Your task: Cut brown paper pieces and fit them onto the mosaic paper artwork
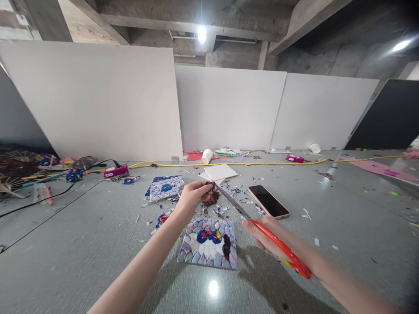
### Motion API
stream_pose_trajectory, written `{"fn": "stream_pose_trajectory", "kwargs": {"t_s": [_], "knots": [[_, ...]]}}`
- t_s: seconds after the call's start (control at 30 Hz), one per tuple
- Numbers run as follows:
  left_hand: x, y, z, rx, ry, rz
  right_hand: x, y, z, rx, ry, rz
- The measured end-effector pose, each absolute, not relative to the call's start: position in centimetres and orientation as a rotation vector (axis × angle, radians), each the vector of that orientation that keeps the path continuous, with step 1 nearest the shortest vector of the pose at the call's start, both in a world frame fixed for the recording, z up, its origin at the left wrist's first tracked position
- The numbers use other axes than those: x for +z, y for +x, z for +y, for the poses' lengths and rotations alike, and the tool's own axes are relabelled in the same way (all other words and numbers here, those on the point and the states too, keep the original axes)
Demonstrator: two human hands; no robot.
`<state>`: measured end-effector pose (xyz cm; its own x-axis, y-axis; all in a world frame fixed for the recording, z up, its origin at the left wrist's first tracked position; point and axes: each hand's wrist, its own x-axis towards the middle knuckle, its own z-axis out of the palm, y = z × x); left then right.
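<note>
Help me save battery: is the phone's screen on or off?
Off, apparently: the phone screen faces up, dark, with nothing lit on it.

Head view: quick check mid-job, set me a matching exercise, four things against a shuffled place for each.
1. Red-handled metal scissors
2. Rectangular black-screened phone
3. Square cobblestone-patterned panel with a dark brown patch
4. Long yellow cable

A. Runs in front of the upright white boards
B. Lies between the forearms
C. In the right hand
D. Flat, right of the blades

Pairs: 1-C, 2-D, 3-B, 4-A
</note>
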<state>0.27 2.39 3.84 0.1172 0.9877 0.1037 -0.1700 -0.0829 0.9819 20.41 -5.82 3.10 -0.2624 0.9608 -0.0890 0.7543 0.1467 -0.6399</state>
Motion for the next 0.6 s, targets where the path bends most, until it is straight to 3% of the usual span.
{"fn": "stream_pose_trajectory", "kwargs": {"t_s": [0.6], "knots": [[3.6, 0.6, 2.0, 1.131, 1.038, 0.895, 1.8, 21.6, -5.1, 0.902, -1.477, -2.119]]}}
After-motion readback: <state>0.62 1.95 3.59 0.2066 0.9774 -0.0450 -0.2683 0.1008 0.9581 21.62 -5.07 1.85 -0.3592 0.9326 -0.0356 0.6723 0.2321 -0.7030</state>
